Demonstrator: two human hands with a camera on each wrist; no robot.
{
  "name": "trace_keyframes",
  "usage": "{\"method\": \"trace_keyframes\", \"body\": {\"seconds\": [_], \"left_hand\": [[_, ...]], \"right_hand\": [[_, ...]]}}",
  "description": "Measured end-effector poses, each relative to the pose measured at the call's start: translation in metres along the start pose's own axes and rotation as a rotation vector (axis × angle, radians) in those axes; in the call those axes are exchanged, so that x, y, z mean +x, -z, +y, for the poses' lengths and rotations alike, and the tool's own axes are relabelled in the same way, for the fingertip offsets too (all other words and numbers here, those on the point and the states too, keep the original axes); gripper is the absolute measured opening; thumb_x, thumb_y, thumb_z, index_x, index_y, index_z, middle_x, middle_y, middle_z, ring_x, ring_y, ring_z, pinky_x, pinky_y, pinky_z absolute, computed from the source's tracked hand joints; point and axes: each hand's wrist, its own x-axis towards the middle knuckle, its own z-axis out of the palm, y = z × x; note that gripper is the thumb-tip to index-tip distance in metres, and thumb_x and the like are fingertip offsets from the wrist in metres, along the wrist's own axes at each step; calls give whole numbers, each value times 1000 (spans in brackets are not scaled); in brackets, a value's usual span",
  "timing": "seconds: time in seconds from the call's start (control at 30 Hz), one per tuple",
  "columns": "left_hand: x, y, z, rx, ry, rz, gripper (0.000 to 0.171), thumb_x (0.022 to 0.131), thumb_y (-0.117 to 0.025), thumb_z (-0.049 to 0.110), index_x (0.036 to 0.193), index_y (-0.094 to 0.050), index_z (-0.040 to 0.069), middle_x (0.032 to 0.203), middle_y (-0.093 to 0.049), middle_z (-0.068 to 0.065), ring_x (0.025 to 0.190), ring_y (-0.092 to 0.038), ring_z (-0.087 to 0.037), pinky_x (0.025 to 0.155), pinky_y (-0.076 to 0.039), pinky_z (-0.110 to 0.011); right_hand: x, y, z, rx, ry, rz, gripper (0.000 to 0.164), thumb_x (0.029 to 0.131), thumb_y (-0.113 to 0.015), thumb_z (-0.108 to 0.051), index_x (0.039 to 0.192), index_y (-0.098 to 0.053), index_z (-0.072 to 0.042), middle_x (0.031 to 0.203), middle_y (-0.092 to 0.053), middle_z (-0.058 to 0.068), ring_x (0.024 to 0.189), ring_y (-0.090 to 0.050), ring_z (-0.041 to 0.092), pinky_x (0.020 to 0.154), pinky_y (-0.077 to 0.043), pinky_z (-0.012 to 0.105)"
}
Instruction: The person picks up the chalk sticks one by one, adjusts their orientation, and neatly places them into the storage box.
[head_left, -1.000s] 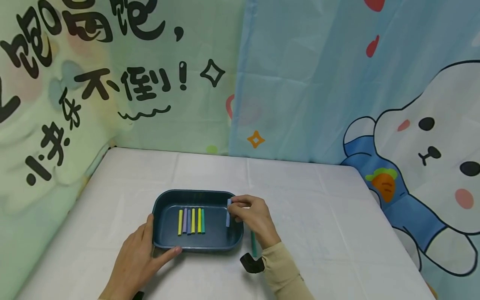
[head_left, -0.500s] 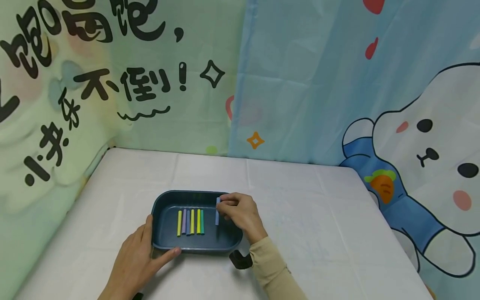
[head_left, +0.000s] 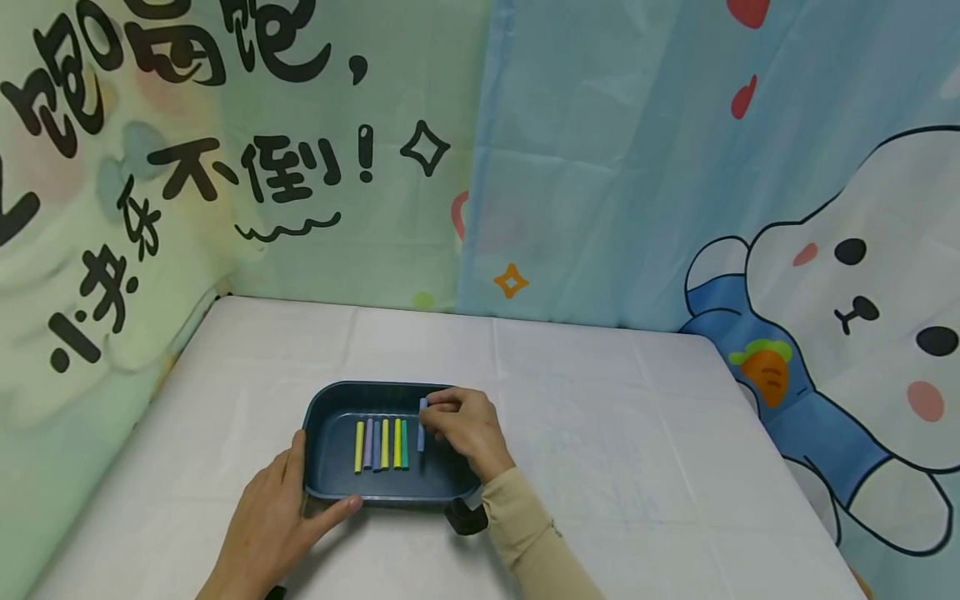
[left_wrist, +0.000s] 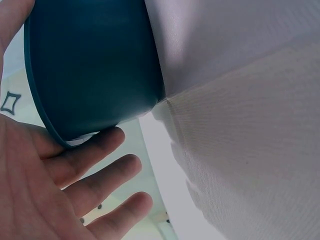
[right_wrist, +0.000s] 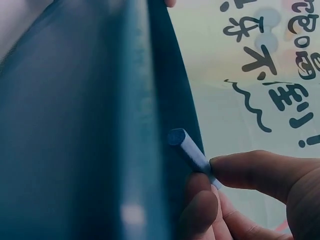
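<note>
In the head view, a dark blue tray (head_left: 324, 442) lies on the white tabletop. Several chalk sticks stand side by side in a row across its middle, among them a yellow chalk (head_left: 358, 447), a purple chalk (head_left: 367, 444) and a green chalk (head_left: 405, 444). Right of that row, my right hand (head_left: 467, 429) pinches a blue chalk (head_left: 421, 441) between thumb and fingers, over the tray. The right wrist view shows this blue chalk (right_wrist: 189, 148) close up, one end free. My left hand (head_left: 273, 504) rests against the tray's front left corner, fingers extended along the side, thumb at the front edge.
A white cloth covers the table (head_left: 600, 467). Behind it hangs a printed curtain (head_left: 585, 167) with lettering and a cartoon animal. A black strap (head_left: 467, 517) sits by my right wrist, in front of the tray.
My right hand has moved left with the blue chalk, from the tray's right end toward the row. A green stick on the table is now hidden by the right arm. The left hand stays put.
</note>
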Motion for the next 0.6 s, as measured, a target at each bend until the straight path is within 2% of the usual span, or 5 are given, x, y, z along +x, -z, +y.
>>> {"method": "trace_keyframes", "body": {"seconds": [0.17, 0.37, 0.6], "left_hand": [[0, -1, -1, 4, 3, -3, 121, 81, -62, 79, 153, -29, -11, 133, -55, -31, 116, -58, -45, 98, -47, -58], [0, -1, -1, 2, 0, 2, 120, 81, -63, 79, 153, -29, -11, 133, -55, -31, 116, -59, -44, 97, -47, -58], [-1, -1, 0, 5, -4, 3, 120, 81, -64, 78, 153, -29, -12, 132, -55, -32, 113, -59, -45, 96, -48, -58]], "right_hand": [[2, -7, 1, -48, 5, 12, 26, 81, -78, -9, 105, -74, 0, 82, -71, 6, 65, -65, 16, 66, -59, 35], [4, -13, 6, -56, -5, 7, 24, 81, -78, -7, 104, -74, 1, 81, -72, 6, 64, -65, 15, 62, -58, 30], [4, -19, 11, -118, 7, 10, 23, 83, -79, -7, 104, -74, 1, 83, -73, 5, 66, -66, 14, 61, -56, 28]]}}
